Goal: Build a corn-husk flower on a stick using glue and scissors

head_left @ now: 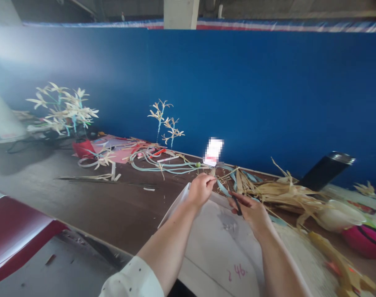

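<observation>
My left hand (201,188) is closed in a pinch on a thin strip of dried straw (213,171) over a white board (212,243) on the brown table (113,206). My right hand (250,208) is curled round black scissors (236,204), whose dark handle shows between the fingers. The two hands are a short gap apart. A pile of dried straw leaves (277,192) lies just beyond the right hand.
Straw flower sprigs (66,109) and a smaller sprig (165,121) stand at the back by the blue wall. Pale green cords (163,163), a black cylinder (325,169), a pink ball (365,241) and a red chair (17,235) are around.
</observation>
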### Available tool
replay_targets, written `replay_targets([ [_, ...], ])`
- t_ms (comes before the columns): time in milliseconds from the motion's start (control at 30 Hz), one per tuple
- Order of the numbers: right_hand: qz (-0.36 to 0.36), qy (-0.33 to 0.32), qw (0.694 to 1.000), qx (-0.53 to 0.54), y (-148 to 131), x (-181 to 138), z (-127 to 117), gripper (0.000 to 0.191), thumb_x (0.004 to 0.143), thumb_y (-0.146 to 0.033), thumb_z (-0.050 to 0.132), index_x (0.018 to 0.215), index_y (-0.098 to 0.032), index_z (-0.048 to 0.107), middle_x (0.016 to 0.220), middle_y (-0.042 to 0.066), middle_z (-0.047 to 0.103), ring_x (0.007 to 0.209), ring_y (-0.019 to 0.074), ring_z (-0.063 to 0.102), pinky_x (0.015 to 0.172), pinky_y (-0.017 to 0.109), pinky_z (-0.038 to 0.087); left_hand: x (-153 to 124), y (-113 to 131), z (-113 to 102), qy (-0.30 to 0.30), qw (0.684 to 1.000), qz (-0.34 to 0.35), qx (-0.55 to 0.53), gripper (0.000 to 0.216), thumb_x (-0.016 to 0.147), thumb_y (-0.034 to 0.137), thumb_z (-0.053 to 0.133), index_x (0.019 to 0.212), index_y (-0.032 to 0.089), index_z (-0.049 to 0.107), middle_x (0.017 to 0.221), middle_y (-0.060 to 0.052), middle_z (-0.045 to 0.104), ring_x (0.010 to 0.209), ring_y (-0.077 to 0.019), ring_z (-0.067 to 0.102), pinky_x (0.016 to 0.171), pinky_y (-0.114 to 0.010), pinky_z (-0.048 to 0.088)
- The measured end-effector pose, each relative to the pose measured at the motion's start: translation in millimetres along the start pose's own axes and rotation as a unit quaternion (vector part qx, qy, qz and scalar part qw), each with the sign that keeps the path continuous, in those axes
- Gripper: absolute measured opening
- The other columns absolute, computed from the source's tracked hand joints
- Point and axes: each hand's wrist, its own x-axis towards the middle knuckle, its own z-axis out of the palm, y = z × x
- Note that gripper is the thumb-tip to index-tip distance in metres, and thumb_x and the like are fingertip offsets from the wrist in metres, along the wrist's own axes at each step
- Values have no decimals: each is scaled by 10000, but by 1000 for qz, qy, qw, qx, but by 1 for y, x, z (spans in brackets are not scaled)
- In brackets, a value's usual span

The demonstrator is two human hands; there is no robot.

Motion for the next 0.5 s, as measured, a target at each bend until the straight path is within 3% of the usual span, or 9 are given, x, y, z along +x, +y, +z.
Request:
replay_targets([
  [233, -3, 49, 999, -14, -2, 1, -4, 595, 559, -454, 763, 1074, -163, 705, 764, 46, 694, 595, 162, 611, 476, 228, 419, 2, 0, -4, 15, 1000, -1, -8, 200, 866, 231, 514, 895, 198, 709, 845, -40, 655, 839, -139, 593, 775, -224, 436],
  [500, -14, 65, 998, -10, 1, 5, -9, 613, 564, -444, 774, 1102, -163, 692, 781, 37, 696, 622, 165, 631, 518, 231, 449, 3, -3, -5, 31, 999, -16, 4, 205, 873, 243, 502, 879, 202, 703, 880, -45, 654, 860, -149, 593, 791, -235, 439],
])
